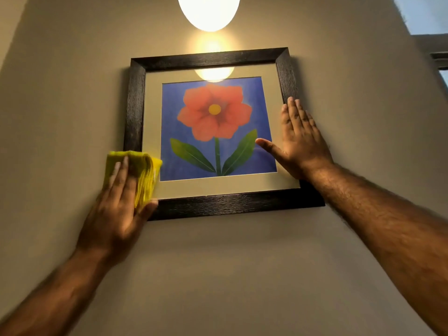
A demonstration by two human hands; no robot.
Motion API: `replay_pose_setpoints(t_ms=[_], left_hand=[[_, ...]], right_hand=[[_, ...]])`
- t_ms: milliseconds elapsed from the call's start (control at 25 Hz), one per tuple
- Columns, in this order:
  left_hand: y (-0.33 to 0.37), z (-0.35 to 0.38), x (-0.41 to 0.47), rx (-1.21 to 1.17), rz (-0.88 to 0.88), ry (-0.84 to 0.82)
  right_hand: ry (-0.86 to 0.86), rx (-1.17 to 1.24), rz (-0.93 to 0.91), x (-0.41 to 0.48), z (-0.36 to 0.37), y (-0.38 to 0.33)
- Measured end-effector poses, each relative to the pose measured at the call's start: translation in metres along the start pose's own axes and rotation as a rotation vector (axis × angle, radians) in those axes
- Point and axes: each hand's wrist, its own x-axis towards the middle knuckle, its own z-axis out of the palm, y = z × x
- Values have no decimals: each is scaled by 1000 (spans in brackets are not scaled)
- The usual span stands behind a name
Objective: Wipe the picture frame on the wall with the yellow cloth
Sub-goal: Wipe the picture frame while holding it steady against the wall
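A dark wooden picture frame (pixel 208 58) hangs on the beige wall, holding a red flower on a blue ground. My left hand (pixel 116 212) presses a folded yellow cloth (pixel 143 173) against the frame's lower left corner, covering that corner; the hand looks blurred. My right hand (pixel 299 141) lies flat with fingers spread on the frame's right side, its thumb on the glass near a green leaf. It holds nothing.
A glowing oval lamp (pixel 208 10) hangs above the frame and reflects in the glass. A window edge (pixel 438 57) shows at the upper right. Bare wall (pixel 242 275) stretches below and to both sides of the frame.
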Motion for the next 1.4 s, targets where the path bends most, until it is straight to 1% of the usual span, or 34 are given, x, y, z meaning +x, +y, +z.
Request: replay_pose_setpoints(t_ms=[80,120,200,400,520,640,760,880,1000,1080,1200,1320,1400], left_hand=[[0,1,-26,13,0,-46],[-1,-2,-21,9,5,-49],[-1,-10,14,5,-10,-27],[-8,-26,144,-52,-101,5],[-9,-31,178,-36,-139,4],[-5,-27,152,-37,-109,17],[-1,-11,82,-39,-78,39],[6,0,5,-51,-71,6],[7,1,-22,-39,-59,-17],[6,-4,3,-25,-65,-12],[2,-18,84,-20,-109,10],[-5,-35,160,-10,-140,-37],[-10,-38,181,8,-145,-58]], right_hand=[[6,2,2,0,1,1],[7,3,2,0,2,1],[7,4,-5,2,3,3],[35,-3,0,4,9,5],[35,-6,2,4,9,5],[32,-3,6,3,8,5],[30,12,5,3,6,4],[24,15,4,2,4,2],[30,20,8,1,3,1],[26,20,5,1,3,1],[26,18,4,2,3,0],[26,14,5,2,2,1],[26,5,7,1,2,0]])
